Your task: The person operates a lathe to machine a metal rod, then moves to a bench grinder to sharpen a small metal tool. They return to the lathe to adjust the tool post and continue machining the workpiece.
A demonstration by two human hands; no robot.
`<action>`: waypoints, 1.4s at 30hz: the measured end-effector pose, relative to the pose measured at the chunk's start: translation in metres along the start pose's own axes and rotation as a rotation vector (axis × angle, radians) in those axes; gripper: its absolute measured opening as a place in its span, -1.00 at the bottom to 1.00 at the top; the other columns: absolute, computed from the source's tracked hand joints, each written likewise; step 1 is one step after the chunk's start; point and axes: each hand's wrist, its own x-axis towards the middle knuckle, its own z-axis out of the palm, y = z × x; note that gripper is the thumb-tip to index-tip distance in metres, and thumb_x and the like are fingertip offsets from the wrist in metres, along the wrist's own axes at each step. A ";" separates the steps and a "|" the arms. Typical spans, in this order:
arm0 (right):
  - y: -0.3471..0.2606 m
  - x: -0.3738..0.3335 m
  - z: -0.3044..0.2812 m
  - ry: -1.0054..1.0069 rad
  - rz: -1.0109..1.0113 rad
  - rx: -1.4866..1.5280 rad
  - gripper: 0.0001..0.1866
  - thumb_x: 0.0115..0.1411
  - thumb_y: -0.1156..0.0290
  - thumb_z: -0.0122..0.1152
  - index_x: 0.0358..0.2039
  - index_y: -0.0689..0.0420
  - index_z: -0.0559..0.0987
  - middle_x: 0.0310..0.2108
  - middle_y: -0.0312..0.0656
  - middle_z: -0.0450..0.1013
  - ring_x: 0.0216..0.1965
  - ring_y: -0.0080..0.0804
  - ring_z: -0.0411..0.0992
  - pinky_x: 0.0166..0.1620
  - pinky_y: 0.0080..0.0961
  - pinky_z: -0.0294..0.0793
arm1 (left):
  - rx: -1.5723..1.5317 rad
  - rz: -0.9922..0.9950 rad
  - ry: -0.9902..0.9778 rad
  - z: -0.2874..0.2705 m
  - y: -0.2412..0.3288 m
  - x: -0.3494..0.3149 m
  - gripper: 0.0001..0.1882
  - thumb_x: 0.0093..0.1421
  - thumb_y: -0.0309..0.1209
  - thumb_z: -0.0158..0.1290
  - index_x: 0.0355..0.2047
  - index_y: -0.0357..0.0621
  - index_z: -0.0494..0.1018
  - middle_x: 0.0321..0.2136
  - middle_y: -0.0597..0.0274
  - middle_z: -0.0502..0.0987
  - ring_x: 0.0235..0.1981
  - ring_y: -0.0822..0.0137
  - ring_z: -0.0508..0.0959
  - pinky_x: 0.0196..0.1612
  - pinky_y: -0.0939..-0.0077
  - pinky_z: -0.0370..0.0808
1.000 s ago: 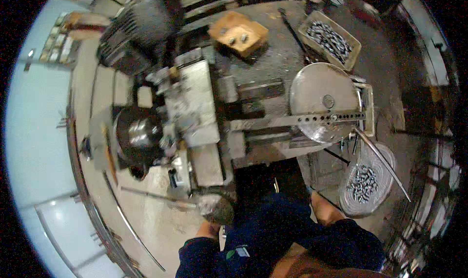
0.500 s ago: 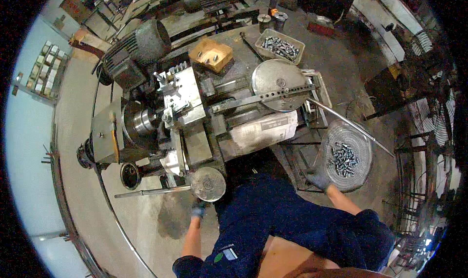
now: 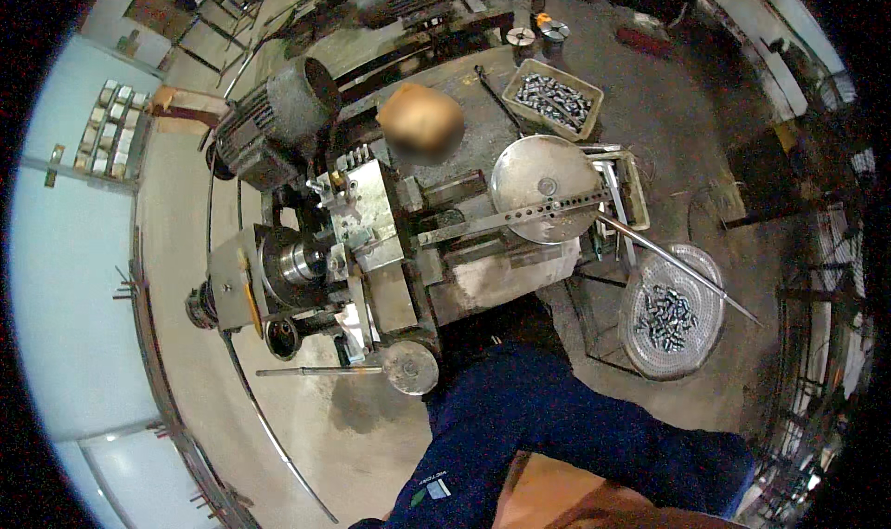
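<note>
Neither of my hands shows at this moment; only my dark blue work clothes [image 3: 520, 390] fill the lower middle. In front of me stands a lathe-like machine with a metal chuck [image 3: 299, 264] and a tool carriage [image 3: 371, 209]. At its near side is a round metal disc [image 3: 410, 368] with a rod handle pointing left. A larger disc [image 3: 534, 172] lies behind, crossed by a bar with a row of holes; a long metal lever [image 3: 682, 269] slants from it to the right. Below the lever, a round perforated basket [image 3: 698, 274] holds several small shiny metal parts [image 3: 666, 318].
A rectangular bin [image 3: 596, 93] of metal parts sits at the back right. A yellowish-brown box [image 3: 413, 111], smeared in the picture, rests behind the carriage. An electric motor [image 3: 302, 97] stands at the back left. A long thin bar [image 3: 278, 445] runs along the left floor.
Both hands have left the picture: the gloved right was beside the basket, the left just below the near disc. The whole view has shifted, putting the machine slightly further right and lower.
</note>
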 end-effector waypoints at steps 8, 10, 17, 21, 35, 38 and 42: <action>0.024 -0.005 0.018 0.056 -0.051 -0.005 -0.66 0.02 0.30 0.18 -0.21 0.22 0.50 -0.36 -0.15 0.50 -0.37 -0.35 0.46 -0.23 -0.35 0.48 | 0.055 0.071 -0.038 -0.009 -0.001 0.020 -0.72 0.20 -0.37 -0.08 -0.12 -0.20 0.42 -0.25 0.11 0.52 -0.22 0.28 0.50 -0.20 0.45 0.44; 0.029 -0.006 0.024 0.086 -0.080 -0.004 -0.65 0.01 0.30 0.19 -0.22 0.22 0.50 -0.37 -0.15 0.50 -0.37 -0.35 0.46 -0.23 -0.36 0.48 | 0.056 0.103 -0.054 -0.013 -0.006 0.030 -0.72 0.20 -0.37 -0.09 -0.12 -0.20 0.42 -0.25 0.11 0.52 -0.21 0.28 0.50 -0.20 0.45 0.44; 0.042 -0.036 0.035 0.206 -0.223 -0.006 -0.63 -0.02 0.29 0.23 -0.22 0.23 0.51 -0.37 -0.15 0.50 -0.37 -0.35 0.46 -0.21 -0.38 0.47 | 0.081 0.174 -0.124 -0.025 -0.021 0.050 -0.71 0.21 -0.36 -0.09 -0.11 -0.20 0.42 -0.24 0.11 0.52 -0.20 0.28 0.50 -0.19 0.46 0.44; 0.033 -0.058 0.027 0.331 -0.434 -0.069 -0.62 -0.04 0.29 0.25 -0.22 0.24 0.51 -0.37 -0.15 0.50 -0.37 -0.35 0.46 -0.21 -0.40 0.47 | 0.139 0.193 -0.188 -0.030 -0.018 0.058 -0.71 0.21 -0.36 -0.10 -0.10 -0.20 0.42 -0.24 0.11 0.52 -0.19 0.29 0.50 -0.18 0.47 0.44; -0.357 -0.055 -0.088 0.666 -1.053 -0.752 -0.60 -0.04 0.18 0.25 -0.23 0.15 0.58 -0.25 -0.03 0.50 -0.26 -0.12 0.49 -0.17 -0.41 0.44 | 0.440 1.294 0.143 -0.088 0.275 -0.123 -0.74 0.16 -0.48 -0.04 -0.13 -0.25 0.43 -0.30 0.15 0.56 -0.28 0.26 0.55 -0.23 0.47 0.45; -0.397 0.003 -0.108 0.641 -0.962 -0.781 -0.58 -0.06 0.10 0.26 -0.25 0.12 0.59 -0.29 -0.04 0.52 -0.27 -0.18 0.50 -0.16 -0.42 0.44 | 0.508 1.448 0.353 -0.123 0.291 -0.087 -0.73 0.14 -0.49 -0.03 -0.13 -0.27 0.44 -0.28 0.08 0.55 -0.25 0.24 0.54 -0.19 0.46 0.44; -0.412 0.033 -0.110 0.545 -0.933 -0.770 -0.61 -0.07 0.07 0.27 -0.33 0.09 0.62 -0.31 -0.08 0.53 -0.31 -0.23 0.51 -0.20 -0.43 0.46 | 0.732 1.158 0.687 -0.143 0.280 -0.038 -0.69 0.14 -0.46 0.00 -0.12 -0.35 0.41 -0.19 -0.06 0.51 -0.15 0.18 0.51 -0.07 0.44 0.40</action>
